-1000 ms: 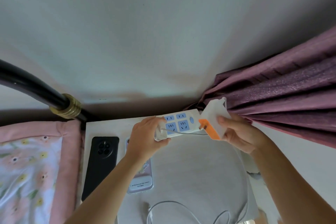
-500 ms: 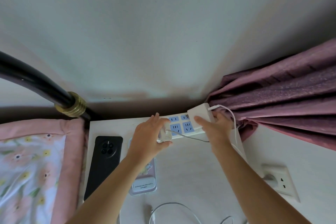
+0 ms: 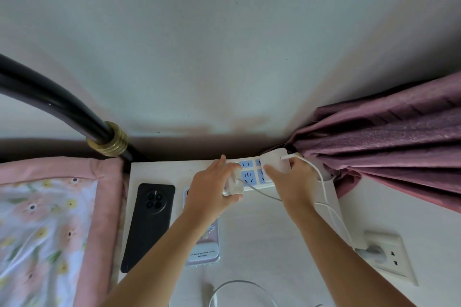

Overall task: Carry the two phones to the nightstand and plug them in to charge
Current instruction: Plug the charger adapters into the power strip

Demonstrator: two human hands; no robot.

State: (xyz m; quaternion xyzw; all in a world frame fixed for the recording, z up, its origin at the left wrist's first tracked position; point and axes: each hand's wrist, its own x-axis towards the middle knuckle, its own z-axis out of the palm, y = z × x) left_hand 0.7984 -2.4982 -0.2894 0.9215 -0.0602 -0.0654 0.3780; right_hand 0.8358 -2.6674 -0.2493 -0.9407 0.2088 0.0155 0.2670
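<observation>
Two phones lie face down on the white nightstand: a black phone at the left and a phone in a clear lilac case, partly hidden under my left forearm. A white power strip with blue sockets lies along the back edge. My left hand rests on the strip's left end, over a small white charger plugged in there. My right hand grips a larger white charger seated on the strip's right sockets, its cable running off right.
A black bed rail with a brass collar and a pink floral quilt lie to the left. A purple curtain hangs at the right. A wall socket with a plug sits low on the right. A loose white cable loops near the front.
A second ago my right hand held the large charger lifted, its orange end showing. It has since come down onto the strip's right sockets. My left hand stayed on the strip.
</observation>
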